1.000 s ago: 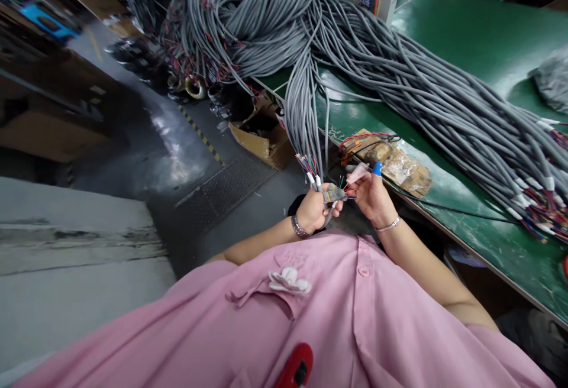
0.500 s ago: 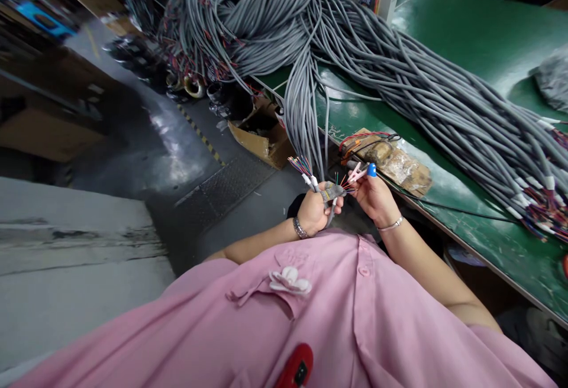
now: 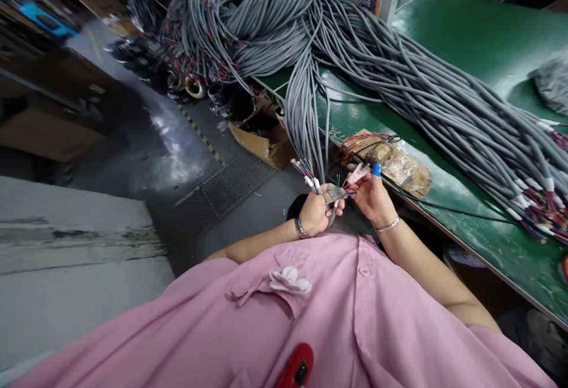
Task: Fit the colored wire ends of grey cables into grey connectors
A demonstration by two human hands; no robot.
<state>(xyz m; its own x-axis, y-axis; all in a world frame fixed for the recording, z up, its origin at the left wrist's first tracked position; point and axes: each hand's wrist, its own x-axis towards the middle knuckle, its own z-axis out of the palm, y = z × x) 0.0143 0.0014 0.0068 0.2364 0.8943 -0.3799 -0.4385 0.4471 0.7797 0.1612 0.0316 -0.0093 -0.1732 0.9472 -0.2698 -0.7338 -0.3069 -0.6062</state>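
Observation:
My left hand [image 3: 314, 215] is closed around a grey cable [image 3: 332, 217], its thumb covered in grey cloth. Thin coloured wires [image 3: 347, 188] fan out from the held end toward my other hand. Right beside them, my right hand [image 3: 373, 203] pinches a small pink clip [image 3: 357, 174], which looks like a clothespin. A blue cap [image 3: 377, 169] covers a fingertip of that hand. Just beyond my left hand, cable ends with white sleeves [image 3: 312, 183] and stripped coloured wires [image 3: 302, 167] stick up. Whether the clip touches a wire is too small to tell.
A thick bundle of grey cables [image 3: 399, 74] lies across the green table [image 3: 470, 27] and hangs over its edge. A taped block [image 3: 390, 163] with red and black leads sits near my right hand. An open cardboard box [image 3: 257, 139] stands on the floor.
The pink clip has turned in my right hand, its legs now looking closer together. The blue-capped fingertip has shifted slightly right. My left hand keeps its hold on the cable.

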